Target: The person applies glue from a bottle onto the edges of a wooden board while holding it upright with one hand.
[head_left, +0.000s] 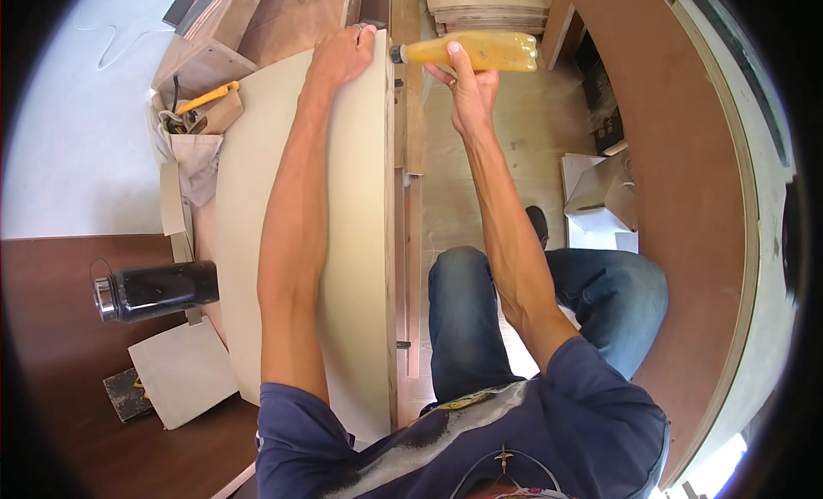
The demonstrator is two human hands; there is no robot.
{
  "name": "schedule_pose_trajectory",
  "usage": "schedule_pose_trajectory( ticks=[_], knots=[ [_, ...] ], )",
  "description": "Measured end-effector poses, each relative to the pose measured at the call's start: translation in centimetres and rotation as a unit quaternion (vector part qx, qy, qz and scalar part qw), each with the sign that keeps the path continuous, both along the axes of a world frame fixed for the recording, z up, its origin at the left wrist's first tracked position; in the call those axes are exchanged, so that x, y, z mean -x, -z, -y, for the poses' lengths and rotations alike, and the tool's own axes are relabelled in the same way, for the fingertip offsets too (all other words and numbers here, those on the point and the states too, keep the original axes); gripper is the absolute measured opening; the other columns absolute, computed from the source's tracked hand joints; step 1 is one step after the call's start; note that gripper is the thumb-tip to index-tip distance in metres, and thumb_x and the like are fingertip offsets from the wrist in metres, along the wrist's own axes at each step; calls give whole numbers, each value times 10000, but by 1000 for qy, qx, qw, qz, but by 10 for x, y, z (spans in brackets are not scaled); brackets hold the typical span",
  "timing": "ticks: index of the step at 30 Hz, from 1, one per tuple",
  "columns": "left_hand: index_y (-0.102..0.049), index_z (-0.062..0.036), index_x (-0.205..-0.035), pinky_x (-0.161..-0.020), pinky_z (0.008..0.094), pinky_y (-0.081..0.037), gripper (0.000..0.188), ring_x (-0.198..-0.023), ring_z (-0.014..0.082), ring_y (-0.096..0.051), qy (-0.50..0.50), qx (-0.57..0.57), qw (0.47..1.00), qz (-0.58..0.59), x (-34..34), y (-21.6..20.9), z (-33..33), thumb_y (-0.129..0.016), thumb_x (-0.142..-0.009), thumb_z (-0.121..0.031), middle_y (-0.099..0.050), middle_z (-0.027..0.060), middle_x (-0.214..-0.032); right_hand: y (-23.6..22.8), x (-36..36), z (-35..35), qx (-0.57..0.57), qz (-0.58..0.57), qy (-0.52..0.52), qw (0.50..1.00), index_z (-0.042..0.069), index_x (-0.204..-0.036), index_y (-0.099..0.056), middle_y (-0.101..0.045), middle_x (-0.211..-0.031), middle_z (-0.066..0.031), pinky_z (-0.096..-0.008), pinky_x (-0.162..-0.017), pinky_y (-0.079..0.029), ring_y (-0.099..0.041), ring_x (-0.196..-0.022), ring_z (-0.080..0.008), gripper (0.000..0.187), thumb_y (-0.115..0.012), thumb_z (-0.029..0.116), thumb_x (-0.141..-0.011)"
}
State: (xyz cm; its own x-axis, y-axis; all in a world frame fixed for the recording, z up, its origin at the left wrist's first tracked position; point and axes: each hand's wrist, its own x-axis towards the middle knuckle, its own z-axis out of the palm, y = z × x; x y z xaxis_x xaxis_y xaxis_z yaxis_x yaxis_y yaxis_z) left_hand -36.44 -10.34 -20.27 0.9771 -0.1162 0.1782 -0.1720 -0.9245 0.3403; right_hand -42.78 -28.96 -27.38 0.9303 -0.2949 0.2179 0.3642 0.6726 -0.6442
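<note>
one yellow bottle (pixel 507 51) held crosswise, cap (pixel 397 54) pointing left

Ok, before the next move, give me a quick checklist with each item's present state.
1. Yellow bottle held in the right hand: ok, with the thumb across its side.
2. Bottle's dark tip aimed at the long edge of the pale panel: ok, it points that way.
3. Tip touching that edge: cannot tell from this angle.
4. Left hand at the panel's far end: ok.
5. Left hand free of any object: cannot tell, its fingertips are hidden.
6. Dark flask away from both hands: ok, it is beyond the panel's left side.
</note>
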Motion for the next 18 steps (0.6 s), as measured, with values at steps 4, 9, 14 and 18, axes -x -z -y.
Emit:
schedule_pose_trajectory(
  ticks=[4, 9, 14, 18],
  knots=[
    [-674, 12, -1062, -919, 458, -453, 509, -1009, 422, -612, 20, 6, 999, 32, 1, 0, 9, -389, -947, -394, -662, 248, -1037, 0, -25, 6, -1, 0, 2, 1000, 9, -1027, -593, -609, -993, -58, -416, -776, -605, -628, -912, -172, 195, -646, 157, -912],
    [-669, 16, -1088, -933, 436, -452, 510, -1030, 405, -614, 5, 15, 1000, 12, 5, -3, 2, -399, -946, -393, -659, 240, -1070, 11, 4, -3, -41, -23, -18, 999, 14, -1028, -592, -607, -968, -46, -412, -771, -604, -621, -890, -151, 189, -655, 146, -908],
    [-664, 18, -1105, -940, 416, -456, 500, -1044, 395, -613, 14, 26, 999, 13, 8, -4, 17, -407, -948, -381, -652, 235, -1099, 14, -22, 8, -25, -2, -8, 1000, 26, -1055, -575, -598, -1000, -47, -414, -771, -604, -623, -913, -159, 190, -645, 128, -911],
    [-657, 61, -1062, -926, 389, -464, 511, -1023, 386, -636, 19, 24, 999, 33, 5, -4, 5, -453, -946, -393, -662, 248, -1081, 19, -7, -3, -56, -34, -6, 998, -5, -1048, -572, -625, -985, -84, -357, -708, -614, -657, -878, -192, 192, -639, 108, -909]
  ],
)
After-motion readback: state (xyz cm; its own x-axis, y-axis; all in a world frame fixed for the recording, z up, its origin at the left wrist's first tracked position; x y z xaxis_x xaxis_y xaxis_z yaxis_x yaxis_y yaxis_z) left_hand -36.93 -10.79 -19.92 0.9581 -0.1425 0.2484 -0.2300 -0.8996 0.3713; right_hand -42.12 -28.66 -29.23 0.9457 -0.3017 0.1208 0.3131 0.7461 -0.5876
